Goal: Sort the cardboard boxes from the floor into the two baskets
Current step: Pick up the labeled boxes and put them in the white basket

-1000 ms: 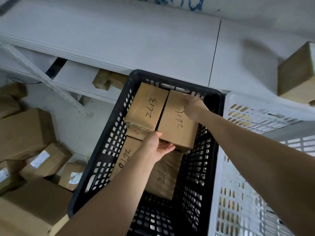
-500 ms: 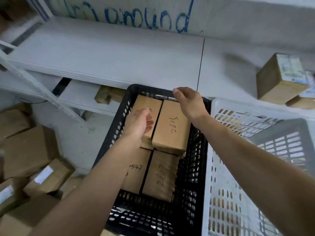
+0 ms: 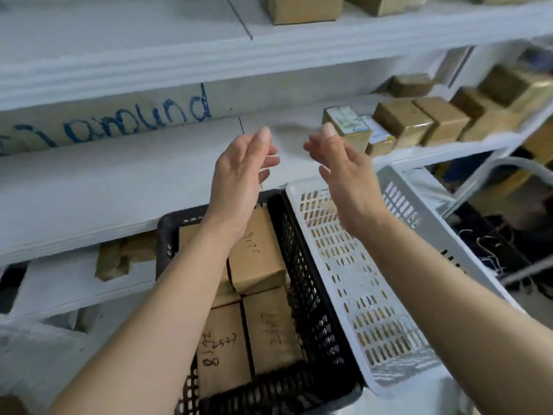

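Nearest us, black basket (image 3: 311, 295) holds cardboard boxes (image 3: 257, 259), long axes near-far. White basket (image 3: 359, 295) just beside, right. Above both we hold left hand (image 3: 239, 175) and right hand (image 3: 344, 175) empty, fingers (image 3: 263, 139) loosely apart. Floor boxes not in view; nearer hand, we cannot tell. Far: shelf (image 3: 119, 181).

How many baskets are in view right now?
2: the black basket, lower centre, holding cardboard boxes; the white basket beside it on the right. None else shows; the arms may hide more.
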`<action>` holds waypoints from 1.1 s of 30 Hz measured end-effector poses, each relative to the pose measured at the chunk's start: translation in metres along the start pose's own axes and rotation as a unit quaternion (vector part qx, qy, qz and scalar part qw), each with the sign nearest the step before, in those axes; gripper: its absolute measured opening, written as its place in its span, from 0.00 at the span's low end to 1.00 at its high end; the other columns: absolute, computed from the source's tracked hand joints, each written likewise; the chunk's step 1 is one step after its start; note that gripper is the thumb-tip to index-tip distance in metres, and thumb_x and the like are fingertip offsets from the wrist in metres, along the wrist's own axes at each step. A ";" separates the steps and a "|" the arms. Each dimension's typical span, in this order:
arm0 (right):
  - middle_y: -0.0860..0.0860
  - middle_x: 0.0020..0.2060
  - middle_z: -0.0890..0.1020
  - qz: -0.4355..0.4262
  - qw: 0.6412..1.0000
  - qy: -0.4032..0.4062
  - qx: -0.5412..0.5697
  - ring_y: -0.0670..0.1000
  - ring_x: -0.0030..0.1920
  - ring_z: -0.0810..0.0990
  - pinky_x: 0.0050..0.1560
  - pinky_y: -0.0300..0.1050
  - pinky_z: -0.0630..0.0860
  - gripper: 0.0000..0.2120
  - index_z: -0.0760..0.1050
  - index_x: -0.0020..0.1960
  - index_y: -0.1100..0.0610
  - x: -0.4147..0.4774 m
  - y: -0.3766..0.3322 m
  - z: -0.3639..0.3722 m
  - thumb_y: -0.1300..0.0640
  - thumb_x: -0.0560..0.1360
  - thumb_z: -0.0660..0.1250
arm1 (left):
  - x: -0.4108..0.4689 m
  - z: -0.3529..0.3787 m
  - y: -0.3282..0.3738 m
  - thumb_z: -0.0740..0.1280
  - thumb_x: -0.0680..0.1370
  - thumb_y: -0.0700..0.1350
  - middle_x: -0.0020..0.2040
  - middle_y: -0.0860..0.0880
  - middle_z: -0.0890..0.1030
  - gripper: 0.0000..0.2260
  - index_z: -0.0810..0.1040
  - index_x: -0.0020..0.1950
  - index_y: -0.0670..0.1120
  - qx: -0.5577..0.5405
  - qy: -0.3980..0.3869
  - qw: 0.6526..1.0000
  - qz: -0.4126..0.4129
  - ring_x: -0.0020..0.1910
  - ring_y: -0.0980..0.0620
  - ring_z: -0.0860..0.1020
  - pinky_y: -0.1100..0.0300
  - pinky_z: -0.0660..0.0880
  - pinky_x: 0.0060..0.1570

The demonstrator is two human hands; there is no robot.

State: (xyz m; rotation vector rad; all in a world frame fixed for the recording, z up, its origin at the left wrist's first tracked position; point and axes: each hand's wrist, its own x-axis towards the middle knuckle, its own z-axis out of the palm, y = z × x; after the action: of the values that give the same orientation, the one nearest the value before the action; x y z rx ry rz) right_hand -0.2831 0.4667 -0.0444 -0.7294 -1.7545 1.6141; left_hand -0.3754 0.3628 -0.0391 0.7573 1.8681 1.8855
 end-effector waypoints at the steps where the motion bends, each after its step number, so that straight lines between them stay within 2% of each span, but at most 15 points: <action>1: 0.44 0.51 0.82 -0.002 1.000 0.020 0.009 0.42 0.57 0.78 0.62 0.43 0.70 0.15 0.77 0.49 0.47 -0.008 -0.004 -0.007 0.40 0.79 0.57 | -0.003 0.008 0.005 0.59 0.77 0.58 0.51 0.50 0.81 0.17 0.77 0.54 0.48 -0.008 -0.021 1.000 0.015 0.53 0.52 0.81 0.52 0.76 0.59; 5: 0.48 0.54 0.82 -0.013 0.990 0.131 0.045 0.44 0.58 0.79 0.65 0.46 0.71 0.15 0.78 0.51 0.49 -0.056 -0.017 -0.054 0.43 0.79 0.56 | -0.021 0.054 0.021 0.58 0.77 0.58 0.47 0.50 0.81 0.14 0.78 0.49 0.51 -0.056 -0.155 0.985 0.055 0.51 0.50 0.81 0.55 0.76 0.55; 9: 0.49 0.53 0.83 -0.008 0.966 0.256 0.031 0.46 0.57 0.79 0.64 0.48 0.72 0.19 0.79 0.53 0.53 -0.111 -0.020 -0.112 0.41 0.78 0.58 | -0.058 0.118 0.031 0.57 0.78 0.57 0.48 0.50 0.81 0.15 0.78 0.50 0.51 -0.099 -0.293 0.950 0.050 0.52 0.49 0.80 0.51 0.75 0.59; 11: 0.48 0.52 0.83 -0.009 0.947 0.320 0.018 0.45 0.56 0.80 0.61 0.45 0.73 0.19 0.79 0.51 0.50 -0.143 -0.021 -0.143 0.38 0.75 0.59 | -0.085 0.152 0.034 0.58 0.78 0.57 0.49 0.50 0.81 0.15 0.78 0.51 0.50 -0.113 -0.354 0.927 0.043 0.53 0.48 0.81 0.50 0.75 0.60; 13: 0.48 0.52 0.83 -0.009 0.926 0.378 -0.001 0.45 0.55 0.80 0.58 0.43 0.73 0.18 0.79 0.49 0.50 -0.179 -0.024 -0.173 0.39 0.76 0.58 | -0.116 0.184 0.038 0.58 0.77 0.58 0.49 0.49 0.81 0.15 0.78 0.51 0.50 -0.124 -0.409 0.903 0.037 0.53 0.48 0.81 0.50 0.75 0.60; 18: 0.47 0.52 0.83 -0.004 0.865 0.500 -0.023 0.45 0.56 0.80 0.63 0.46 0.73 0.16 0.79 0.48 0.49 -0.282 -0.032 -0.237 0.41 0.79 0.57 | -0.202 0.252 0.045 0.58 0.77 0.57 0.50 0.49 0.81 0.15 0.78 0.51 0.50 -0.141 -0.525 0.839 0.019 0.54 0.48 0.80 0.52 0.75 0.59; 23: 0.47 0.53 0.82 0.008 0.806 0.592 -0.020 0.44 0.58 0.79 0.66 0.48 0.70 0.18 0.78 0.53 0.50 -0.390 -0.031 -0.291 0.39 0.78 0.56 | -0.304 0.310 0.050 0.57 0.77 0.58 0.49 0.48 0.81 0.15 0.78 0.50 0.50 -0.145 -0.601 0.786 -0.001 0.53 0.48 0.80 0.54 0.76 0.57; 28: 0.48 0.55 0.81 0.020 0.771 0.636 -0.008 0.45 0.59 0.78 0.67 0.49 0.69 0.22 0.76 0.60 0.55 -0.490 -0.026 -0.344 0.41 0.79 0.55 | -0.406 0.355 0.050 0.57 0.77 0.58 0.48 0.48 0.81 0.16 0.78 0.50 0.49 -0.138 -0.638 0.757 -0.022 0.52 0.49 0.81 0.55 0.76 0.56; 33: 0.47 0.53 0.82 0.036 0.744 0.667 0.005 0.44 0.57 0.79 0.67 0.49 0.70 0.17 0.77 0.52 0.50 -0.560 -0.018 -0.394 0.41 0.79 0.55 | -0.481 0.394 0.043 0.56 0.77 0.58 0.49 0.47 0.81 0.17 0.78 0.51 0.48 -0.125 -0.647 0.752 -0.037 0.52 0.49 0.81 0.53 0.77 0.56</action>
State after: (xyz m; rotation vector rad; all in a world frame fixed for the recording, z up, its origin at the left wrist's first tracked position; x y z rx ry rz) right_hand 0.3788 0.2918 -0.0570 -1.4429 -0.6128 0.6468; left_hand 0.2471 0.3772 -0.0598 1.3469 0.6934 0.9299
